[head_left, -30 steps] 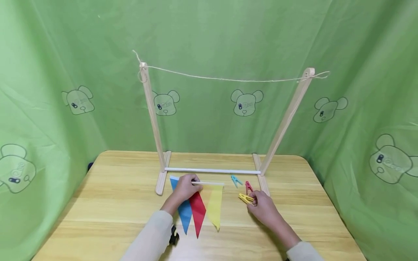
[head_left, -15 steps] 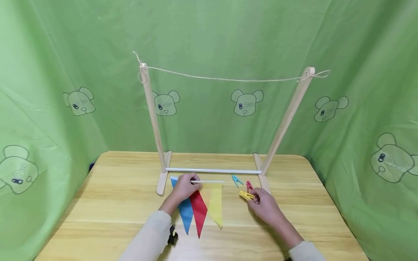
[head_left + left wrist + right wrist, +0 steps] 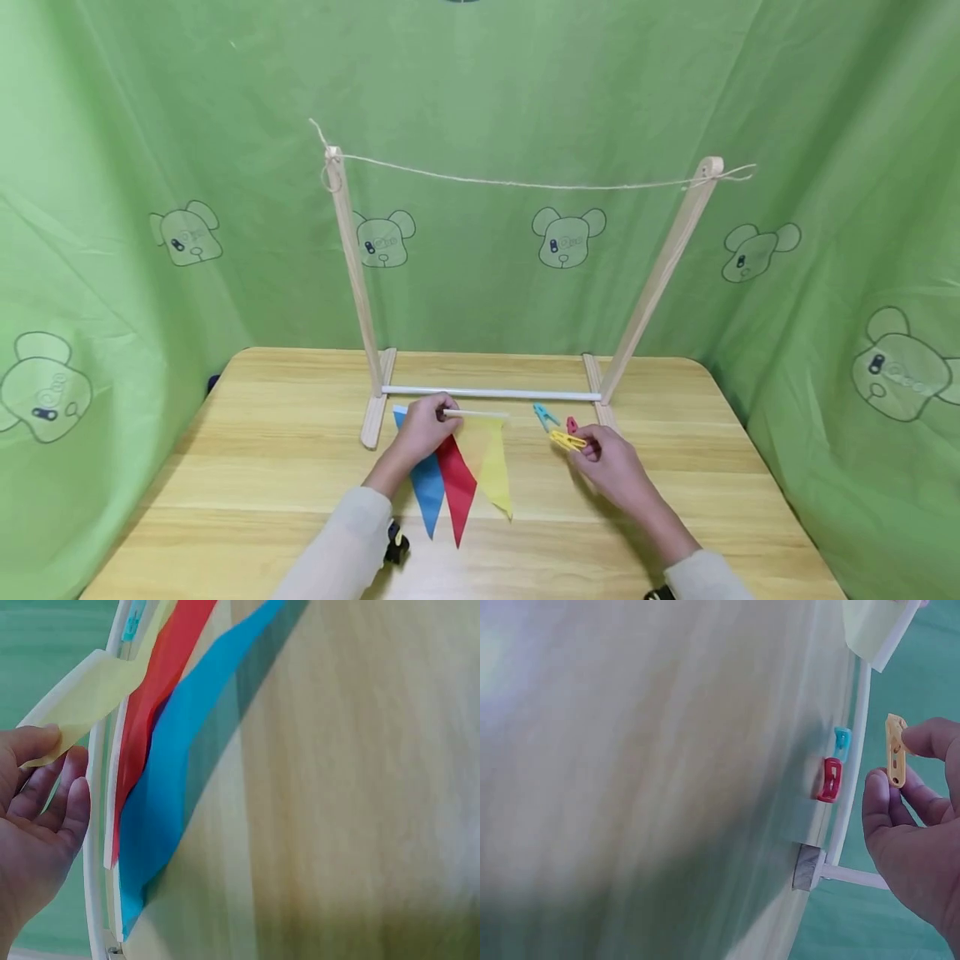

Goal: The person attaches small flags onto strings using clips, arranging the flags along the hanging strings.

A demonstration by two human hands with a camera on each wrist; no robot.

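My left hand (image 3: 422, 429) pinches pennant string (image 3: 480, 414), right hand (image 3: 611, 467) pinches yellow clothespin (image 3: 566, 440); risk: flags slip w/ loose pinch, peg snaps shut early.

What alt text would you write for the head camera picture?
A left hand lifts a white strip of blue, red and yellow triangular flags off a wooden table, while the right hand pinches a yellow plastic clothespin before a string-topped wooden rack.

Before you, the wooden table (image 3: 247, 467) carries a two-post wooden frame (image 3: 352, 275) at its back; triangular cloth pennants (image 3: 457, 475) lie before it, small plastic clothespins (image 3: 542, 414) to their right.
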